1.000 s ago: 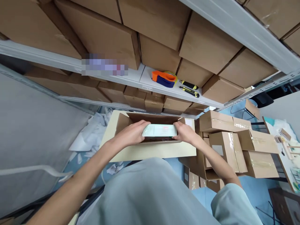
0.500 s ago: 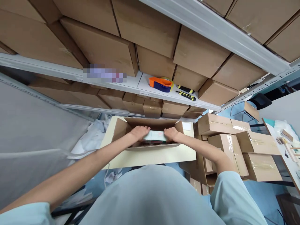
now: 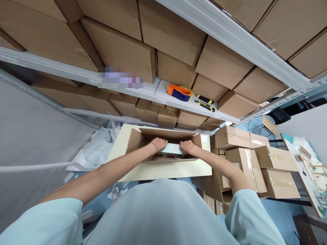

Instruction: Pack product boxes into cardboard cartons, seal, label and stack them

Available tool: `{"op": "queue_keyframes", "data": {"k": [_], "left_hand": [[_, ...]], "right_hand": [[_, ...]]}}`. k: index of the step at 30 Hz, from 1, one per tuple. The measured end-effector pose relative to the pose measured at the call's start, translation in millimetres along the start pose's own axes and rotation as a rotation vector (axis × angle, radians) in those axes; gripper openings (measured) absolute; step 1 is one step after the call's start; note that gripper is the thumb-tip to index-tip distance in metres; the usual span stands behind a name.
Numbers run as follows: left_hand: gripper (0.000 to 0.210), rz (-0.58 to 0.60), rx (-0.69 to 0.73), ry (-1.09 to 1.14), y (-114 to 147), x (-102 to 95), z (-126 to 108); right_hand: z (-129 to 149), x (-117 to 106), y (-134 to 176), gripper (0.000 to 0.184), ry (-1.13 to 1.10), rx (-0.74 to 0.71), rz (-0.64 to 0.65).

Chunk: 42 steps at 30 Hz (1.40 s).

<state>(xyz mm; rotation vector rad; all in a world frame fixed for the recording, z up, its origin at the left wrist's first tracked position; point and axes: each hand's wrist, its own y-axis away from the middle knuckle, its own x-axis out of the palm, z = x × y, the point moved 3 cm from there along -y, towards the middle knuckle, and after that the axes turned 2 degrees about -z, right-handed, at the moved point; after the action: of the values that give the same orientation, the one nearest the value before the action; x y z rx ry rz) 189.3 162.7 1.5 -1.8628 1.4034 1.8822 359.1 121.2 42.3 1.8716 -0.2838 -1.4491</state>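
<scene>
An open cardboard box stands on a pale yellow tabletop in front of me. Inside it is a small white and pale green box, gripped at its two ends. My left hand is closed on the left end, and my right hand is closed on the right end. The fingertips are partly hidden behind the small box. Below it something dark shows within the cardboard box, too shaded to name.
Shelves of cardboard boxes rise behind the table. On one shelf lie an orange and blue tape dispenser and two yellow-black utility knives. More cartons are stacked at the right. White crumpled material lies at the left.
The view has shifted slightly. Both hands still hold the small box, which sits a little lower inside the cardboard box.
</scene>
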Motion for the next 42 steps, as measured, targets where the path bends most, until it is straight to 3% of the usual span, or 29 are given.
{"op": "queue_keyframes", "data": {"k": [4, 8, 9, 11, 14, 16, 18, 20, 23, 27, 31, 35, 38, 42], "left_hand": [[0.074, -0.014, -0.034, 0.022, 15, -10.5, 4], [0.057, -0.081, -0.071, 0.065, 64, -18.4, 21], [0.054, -0.13, -0.085, 0.088, 81, -18.7, 27], [0.053, -0.386, -0.139, 0.243, 119, -21.0, 39], [0.06, -0.659, -0.248, 0.315, 166, -19.4, 49], [0.067, -0.756, -0.417, 0.352, 184, -18.6, 51], [0.068, -0.76, -0.627, 0.459, 191, -18.5, 50], [0.059, -0.691, -0.78, 0.596, 191, -19.8, 46], [0.043, -0.636, -0.859, 0.708, 191, -25.9, 35], [0.048, -0.707, -0.937, 0.74, 216, -28.6, 17], [0.055, -0.779, -1.09, 0.771, 272, -14.5, -9], [0.066, -0.884, -1.248, 0.833, 339, 8.4, -43], [0.068, -0.94, -1.353, 0.826, 385, 29.8, -65], [0.066, -0.934, -1.488, 0.808, 446, 71.5, -82]], "right_hand": [[-4, -5, 15, 0.073, -0.028, 0.019, -0.031], [-25, -7, 59, 0.046, -0.108, -0.01, -0.173], [-32, -6, 75, 0.039, -0.182, -0.028, -0.281], [-47, 0, 108, 0.029, -0.379, -0.011, -0.539], [-66, 22, 146, 0.027, -0.613, 0.207, -0.877], [-71, 41, 157, 0.039, -0.759, 0.378, -0.976], [-69, 57, 157, 0.049, -0.908, 0.484, -0.964], [-64, 67, 151, 0.055, -1.025, 0.519, -0.915], [-59, 68, 145, 0.059, -1.081, 0.513, -0.907], [-57, 59, 146, 0.054, -1.093, 0.435, -0.932], [-55, 50, 143, 0.046, -1.157, 0.311, -0.906], [-38, 42, 127, 0.043, -1.192, 0.138, -0.789], [-4, 34, 115, 0.042, -1.191, 0.015, -0.723], [65, 19, 114, 0.041, -1.141, -0.145, -0.708]]}}
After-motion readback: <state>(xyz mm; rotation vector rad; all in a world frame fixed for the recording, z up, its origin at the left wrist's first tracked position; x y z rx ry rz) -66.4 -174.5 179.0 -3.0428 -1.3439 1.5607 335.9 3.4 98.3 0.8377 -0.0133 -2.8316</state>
